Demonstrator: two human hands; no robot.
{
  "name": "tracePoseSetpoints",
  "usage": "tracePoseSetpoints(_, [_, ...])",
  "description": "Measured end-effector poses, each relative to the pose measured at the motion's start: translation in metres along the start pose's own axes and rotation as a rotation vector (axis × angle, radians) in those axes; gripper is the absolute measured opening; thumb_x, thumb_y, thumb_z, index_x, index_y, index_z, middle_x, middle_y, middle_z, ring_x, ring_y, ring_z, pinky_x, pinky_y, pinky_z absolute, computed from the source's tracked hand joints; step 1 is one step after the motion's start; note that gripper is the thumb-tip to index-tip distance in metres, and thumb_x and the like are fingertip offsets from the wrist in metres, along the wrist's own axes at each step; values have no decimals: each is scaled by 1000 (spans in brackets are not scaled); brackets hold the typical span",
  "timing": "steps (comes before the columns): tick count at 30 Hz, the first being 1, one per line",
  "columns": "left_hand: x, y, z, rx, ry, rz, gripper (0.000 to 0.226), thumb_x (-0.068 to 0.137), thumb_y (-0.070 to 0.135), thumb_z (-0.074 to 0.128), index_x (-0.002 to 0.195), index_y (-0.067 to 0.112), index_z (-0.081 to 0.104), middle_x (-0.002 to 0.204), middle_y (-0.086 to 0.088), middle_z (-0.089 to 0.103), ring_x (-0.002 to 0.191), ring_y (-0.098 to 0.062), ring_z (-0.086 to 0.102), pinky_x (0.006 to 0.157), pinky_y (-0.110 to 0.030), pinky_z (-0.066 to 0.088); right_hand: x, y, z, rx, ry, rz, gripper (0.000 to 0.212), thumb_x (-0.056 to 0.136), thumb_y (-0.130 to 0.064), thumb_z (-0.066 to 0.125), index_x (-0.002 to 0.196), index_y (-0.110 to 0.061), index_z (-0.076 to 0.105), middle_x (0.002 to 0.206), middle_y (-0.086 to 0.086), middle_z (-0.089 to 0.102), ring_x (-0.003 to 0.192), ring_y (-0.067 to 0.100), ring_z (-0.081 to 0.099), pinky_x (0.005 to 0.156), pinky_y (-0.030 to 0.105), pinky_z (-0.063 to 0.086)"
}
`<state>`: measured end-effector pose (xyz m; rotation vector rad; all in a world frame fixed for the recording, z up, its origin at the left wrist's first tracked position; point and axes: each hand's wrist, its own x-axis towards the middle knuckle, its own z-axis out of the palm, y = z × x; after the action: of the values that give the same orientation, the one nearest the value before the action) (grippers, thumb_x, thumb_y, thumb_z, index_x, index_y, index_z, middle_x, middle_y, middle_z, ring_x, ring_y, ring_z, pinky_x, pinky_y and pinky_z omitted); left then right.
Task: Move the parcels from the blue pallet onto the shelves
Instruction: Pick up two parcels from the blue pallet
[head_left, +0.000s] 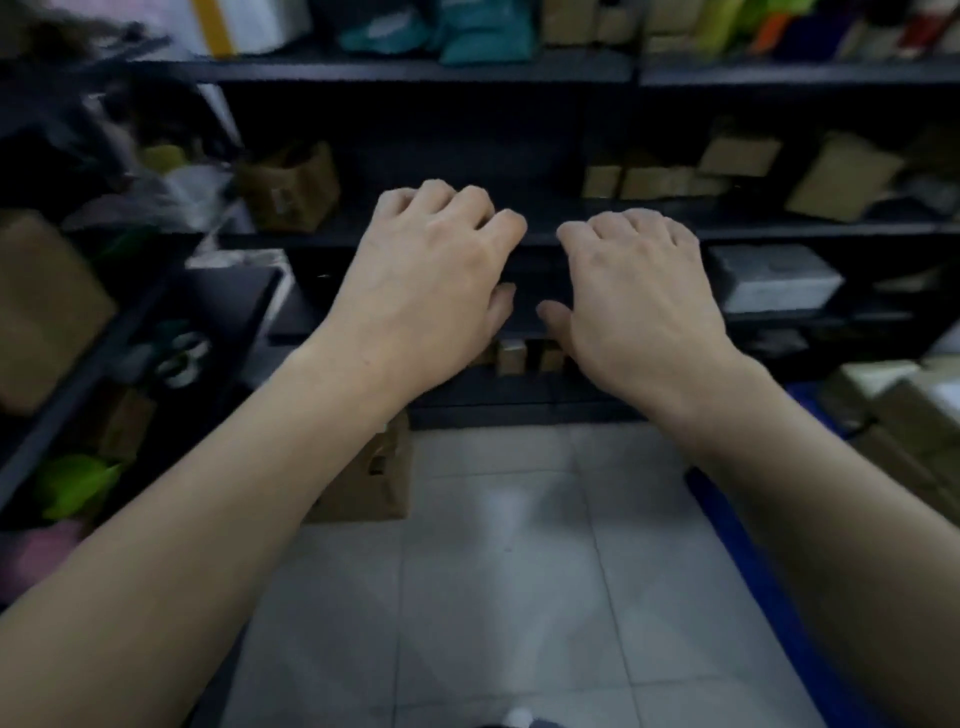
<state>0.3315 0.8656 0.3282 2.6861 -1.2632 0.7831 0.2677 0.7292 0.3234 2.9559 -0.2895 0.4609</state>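
Observation:
My left hand (431, 291) and my right hand (639, 306) reach out side by side in front of the dark shelves (571, 236), at the height of a middle shelf edge. Their fingers are loosely curled downward, with the thumbs pointing toward each other. No parcel shows in either hand, and the gap between them is dark. The blue pallet (727, 525) runs along the floor at the right, and brown parcels (904, 415) lie stacked on it. Cardboard parcels (654, 182) and a grey-white parcel (774, 280) sit on the shelves to the right.
A brown cardboard box (374, 483) stands on the pale tiled floor (493, 597) below my left wrist. A second shelf unit at the left holds a big brown box (41, 312), a green bag (72, 486) and other packets. Teal bags (467, 31) lie on the top shelf.

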Motion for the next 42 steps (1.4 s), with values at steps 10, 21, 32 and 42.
tracePoseSetpoints(10, [150, 178, 69, -336, -12, 499, 45, 91, 35, 53, 131, 14, 51, 126, -8, 57, 116, -29, 49, 96, -44, 40, -60, 193, 20, -91, -140, 604, 48, 88, -39, 60, 127, -12, 50, 129, 12, 54, 124, 34, 42, 105, 44, 28])
tracePoseSetpoints(21, [275, 330, 141, -617, -112, 823, 42, 89, 33, 56, 128, 17, 53, 121, -6, 59, 113, -28, 50, 95, -43, 40, -88, 350, 47, -220, -198, 1104, 45, 90, -32, 57, 129, -10, 52, 128, 14, 56, 122, 35, 46, 103, 47, 33])
tracePoseSetpoints(32, [341, 454, 257, -804, -430, 726, 43, 90, 29, 56, 130, 16, 53, 129, -5, 53, 115, -25, 50, 98, -42, 34, -127, 475, 124, -24, -239, 1397, 47, 91, -41, 54, 129, -13, 52, 123, 11, 58, 112, 32, 53, 88, 43, 45])
tracePoseSetpoints(42, [409, 568, 362, -852, -777, 376, 52, 86, 28, 62, 134, 15, 45, 131, -9, 46, 107, -22, 51, 85, -34, 45, -159, 639, 226, 380, -273, 1480, 60, 92, -38, 60, 140, -7, 41, 133, 11, 54, 112, 26, 55, 74, 29, 42])
